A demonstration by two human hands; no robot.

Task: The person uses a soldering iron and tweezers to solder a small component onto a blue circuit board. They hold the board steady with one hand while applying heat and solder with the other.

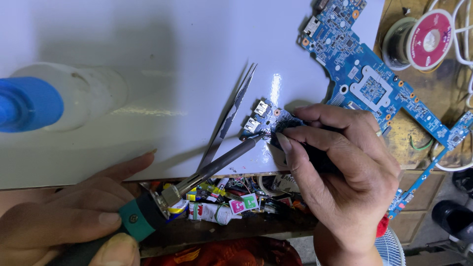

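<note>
A white desk (148, 29) fills the far and left part of the view, seen from above. On its far right side lies a large blue circuit board (367, 79), reaching past the desk edge toward the right. At the far left stands a white plastic bottle (93, 93) with a blue cap (27, 103), blurred because it is close to the camera.

The right hand (340, 167) comes in from the near right. Its fingers (315, 138) are bent together and press down on a small blue circuit board (268, 120) with 2 metal ports, which lies near the desk's near edge, in the middle of the view. Something dark sits under the fingers; what it is cannot be told.

The left hand (59, 216) comes in from the near left, its fingers (84, 219) clamped around the green and black handle of a soldering iron (197, 177). The iron slants up to the right, and its tip touches the small board just left of the right hand.

A pair of metal tweezers (231, 116) lies on the desk just left of the small board. At the far right, off the white surface, sits a spool of solder wire (423, 37) with a red label. Below the desk's near edge is a clutter of small packets and tubes (221, 202).
</note>
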